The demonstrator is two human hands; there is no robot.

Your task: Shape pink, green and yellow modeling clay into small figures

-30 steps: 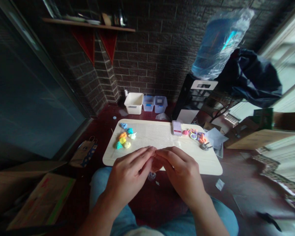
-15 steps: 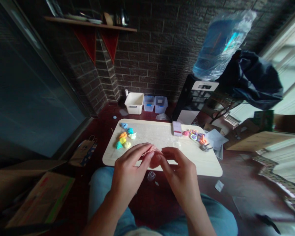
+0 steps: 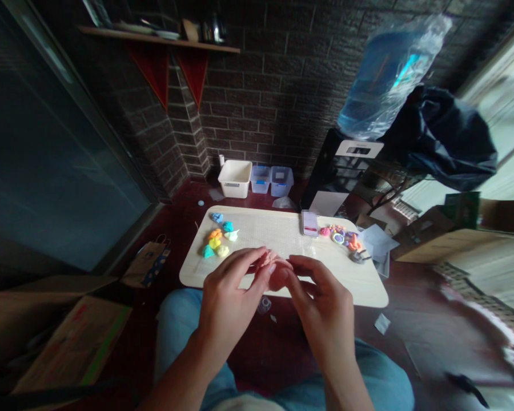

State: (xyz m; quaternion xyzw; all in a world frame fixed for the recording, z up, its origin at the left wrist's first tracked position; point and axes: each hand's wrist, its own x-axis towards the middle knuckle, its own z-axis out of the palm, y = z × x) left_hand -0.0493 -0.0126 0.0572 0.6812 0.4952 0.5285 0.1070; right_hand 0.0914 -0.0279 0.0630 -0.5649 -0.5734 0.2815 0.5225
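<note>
Between my two hands, above the near edge of a low pale table [image 3: 338, 279], is a lump of pink modelling clay [image 3: 277, 278]. My left hand [image 3: 233, 291] pinches its left side, thumb in front and fingers behind. On the other side my right hand [image 3: 321, 299] grips the clay with thumb and bent fingers. The fingers cover part of the lump, so its full shape is hidden. Several coloured clay lumps [image 3: 215, 243] lie at the table's left, in blue, orange, yellow, green and white. Small shaped clay pieces [image 3: 338, 237] sit at the right.
A phone [image 3: 309, 223] rests at the table's far edge. Behind stand a white bin [image 3: 235, 180] and two clear blue bins [image 3: 281, 181]. A water dispenser [image 3: 346, 171] is at back right. Cardboard boxes [image 3: 72, 337] flank both sides; a small clear container [image 3: 264, 305] is below.
My right hand has shifted slightly to the right, and more of the pink clay shows between the fingers. Both hands keep their hold on it.
</note>
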